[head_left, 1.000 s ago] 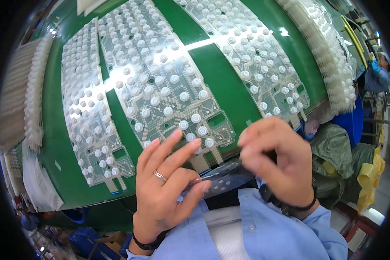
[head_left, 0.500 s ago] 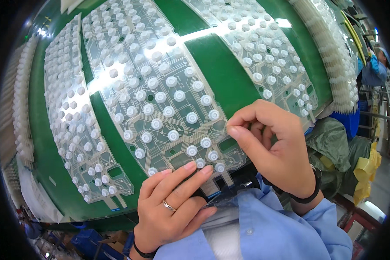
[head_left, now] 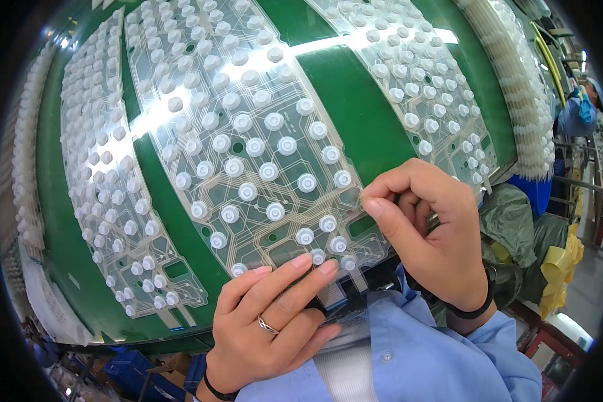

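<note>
A clear keyboard membrane sheet (head_left: 285, 184), printed with fine traces and dotted with white rubber domes, lies in the middle of a green work surface. My left hand (head_left: 271, 318), with a ring on one finger, rests its outstretched fingertips on the sheet's near edge, beside the lowest domes. At the sheet's right edge, the thumb and forefinger of my right hand (head_left: 432, 228) are pinched together, apparently on that edge; the exact contact is too small to see. Similar sheets lie to the left (head_left: 107, 194) and right (head_left: 429, 87).
Stacks of white-domed sheets line the left (head_left: 30, 161) and right (head_left: 522, 100) sides of the green surface (head_left: 348, 100). Beyond the right edge are a blue bin (head_left: 534, 194), grey-green plastic bags (head_left: 506, 214) and yellow material (head_left: 559, 271). Another person (head_left: 578, 114) is far right.
The view has shifted slightly closer, so the sheets spread outward in the picture. Both hands keep the same places on the middle sheet, with hardly any change in their fingers.
</note>
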`<state>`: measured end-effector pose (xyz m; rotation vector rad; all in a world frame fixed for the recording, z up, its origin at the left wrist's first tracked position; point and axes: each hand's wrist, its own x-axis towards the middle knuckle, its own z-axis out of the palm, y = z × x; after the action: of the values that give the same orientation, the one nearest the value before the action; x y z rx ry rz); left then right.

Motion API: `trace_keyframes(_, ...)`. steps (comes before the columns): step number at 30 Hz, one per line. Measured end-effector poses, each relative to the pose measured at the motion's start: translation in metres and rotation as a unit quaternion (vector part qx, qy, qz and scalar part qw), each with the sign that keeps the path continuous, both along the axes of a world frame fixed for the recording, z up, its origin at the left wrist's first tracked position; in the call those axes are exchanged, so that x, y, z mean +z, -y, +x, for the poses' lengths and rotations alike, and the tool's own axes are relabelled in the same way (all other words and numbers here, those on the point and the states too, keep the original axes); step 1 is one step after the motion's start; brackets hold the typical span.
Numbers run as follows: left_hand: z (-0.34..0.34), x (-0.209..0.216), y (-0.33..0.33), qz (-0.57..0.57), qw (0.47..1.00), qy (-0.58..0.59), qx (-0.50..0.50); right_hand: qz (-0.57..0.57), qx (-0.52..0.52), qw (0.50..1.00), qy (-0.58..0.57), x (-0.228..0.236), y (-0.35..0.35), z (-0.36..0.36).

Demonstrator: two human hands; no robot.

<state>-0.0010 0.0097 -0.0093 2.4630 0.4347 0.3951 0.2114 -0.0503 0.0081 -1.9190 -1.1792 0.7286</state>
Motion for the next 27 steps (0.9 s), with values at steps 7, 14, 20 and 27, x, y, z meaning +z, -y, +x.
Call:
trace_keyframes(7, -0.0001, 0.0004, -0.0005, -0.002, 1.0, -0.004, -0.002, 0.009, 0.0, 1.0, 0.01, -0.0018, 0.0002, -0.0009)
trace_keyframes(14, 0.0004, 0.0011, -0.0004, 0.001, 1.0, -0.006, -0.001, 0.016, 0.002, 0.999, 0.032, -0.0032, 0.0007, -0.0037)
trace_keyframes(20, -0.0001, 0.0012, 0.0004, 0.003, 1.0, -0.002, 0.001, 0.021, 0.016, 0.997, 0.076, -0.0045, 0.0008, -0.0054)
trace_keyframes(27, 0.0021, 0.0008, -0.0011, -0.026, 0.999, 0.023, 0.017, -0.002, -0.013, 0.997, 0.08, -0.0009, 0.0064, -0.0049)
